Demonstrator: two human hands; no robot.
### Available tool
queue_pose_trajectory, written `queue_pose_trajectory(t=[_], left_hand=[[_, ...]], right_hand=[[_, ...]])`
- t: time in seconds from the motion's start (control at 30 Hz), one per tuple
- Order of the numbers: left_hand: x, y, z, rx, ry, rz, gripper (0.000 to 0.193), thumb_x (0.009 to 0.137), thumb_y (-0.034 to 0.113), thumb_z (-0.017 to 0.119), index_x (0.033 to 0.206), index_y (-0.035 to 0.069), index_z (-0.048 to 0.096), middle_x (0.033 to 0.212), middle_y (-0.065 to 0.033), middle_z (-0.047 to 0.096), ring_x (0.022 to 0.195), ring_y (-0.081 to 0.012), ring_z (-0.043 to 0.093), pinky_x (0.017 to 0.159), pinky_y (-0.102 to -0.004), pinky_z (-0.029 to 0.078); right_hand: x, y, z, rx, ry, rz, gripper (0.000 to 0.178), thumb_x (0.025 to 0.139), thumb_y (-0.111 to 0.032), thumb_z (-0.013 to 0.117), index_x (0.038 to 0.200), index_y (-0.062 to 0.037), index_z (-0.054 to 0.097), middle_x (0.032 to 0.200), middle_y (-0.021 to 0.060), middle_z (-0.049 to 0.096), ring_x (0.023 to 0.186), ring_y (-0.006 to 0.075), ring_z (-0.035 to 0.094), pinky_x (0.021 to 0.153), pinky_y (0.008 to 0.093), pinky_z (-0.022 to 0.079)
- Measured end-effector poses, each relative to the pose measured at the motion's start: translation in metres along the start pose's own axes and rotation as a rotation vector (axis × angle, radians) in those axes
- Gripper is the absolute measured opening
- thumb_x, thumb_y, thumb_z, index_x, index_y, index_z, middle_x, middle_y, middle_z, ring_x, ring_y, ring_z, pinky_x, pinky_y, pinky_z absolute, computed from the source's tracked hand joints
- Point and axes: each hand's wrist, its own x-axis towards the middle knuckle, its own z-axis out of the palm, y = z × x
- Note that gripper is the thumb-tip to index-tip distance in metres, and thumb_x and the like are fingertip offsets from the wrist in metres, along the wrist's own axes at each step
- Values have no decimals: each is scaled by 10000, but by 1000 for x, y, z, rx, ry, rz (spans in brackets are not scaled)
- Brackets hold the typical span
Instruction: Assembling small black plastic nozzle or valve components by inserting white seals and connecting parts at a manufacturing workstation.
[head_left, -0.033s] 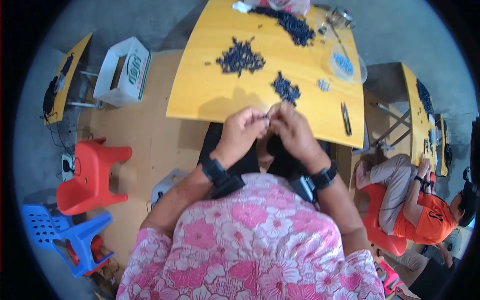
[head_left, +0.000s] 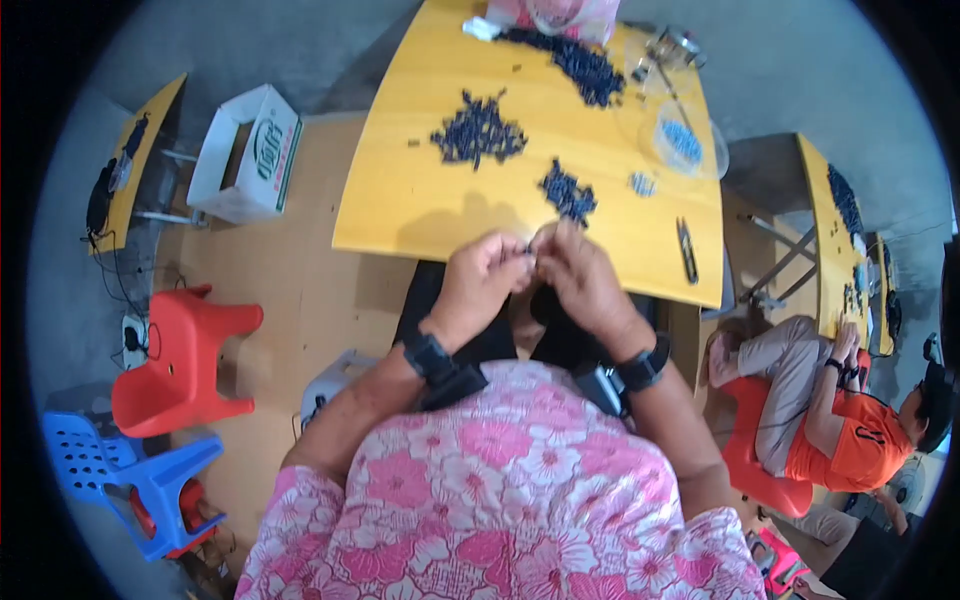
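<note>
My left hand (head_left: pixel 486 281) and my right hand (head_left: pixel 586 274) meet fingertip to fingertip at the table's near edge. Between them is a tiny dark part (head_left: pixel 529 250), mostly covered by the fingers, so its exact kind is hidden. Both hands are closed in a pinch around it. Just beyond my right hand lies a small heap of dark little parts (head_left: pixel 568 192) on the yellow table (head_left: pixel 390 215). A larger heap of similar dark pieces (head_left: pixel 478 130) sits farther off to the left. Black snips (head_left: pixel 687 250) rest on the table to the right.
A long dark pile (head_left: pixel 585 75) lies at the back, near a pink bag (head_left: pixel 560 18). At right are a tub of blue bits (head_left: pixel 683 142), a few pale bits (head_left: pixel 642 183) and a metal container (head_left: pixel 678 48). Red (head_left: pixel 180 360) and blue chairs (head_left: pixel 140 480) stand left; a person (head_left: pixel 850 430) sits right.
The whole view has shifted slightly, with the table sitting a little lower in the picture. My hands keep the same pinch at the table edge.
</note>
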Motion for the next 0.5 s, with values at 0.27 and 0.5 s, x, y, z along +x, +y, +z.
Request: queue_pose_trajectory(t=[0.27,0.5], left_hand=[[-3,-4,4,-135,61,37,121,906,51,643,1014,5,611,961,-50,682,845,-94,638,714,-231,518],[-3,1,0,-90,54,73,97,901,37,649,981,-1,607,917,-69,688,812,-104,648,703,-237,520]], right_hand=[[-4,-17,7,156,55,161,153,885,62,522,1024,-2,528,817,48,590,747,125,598,697,257,491],[-4,-11,13,318,174,335,158,915,-39,604,1020,58,672,800,47,670,692,91,598,657,221,485]])
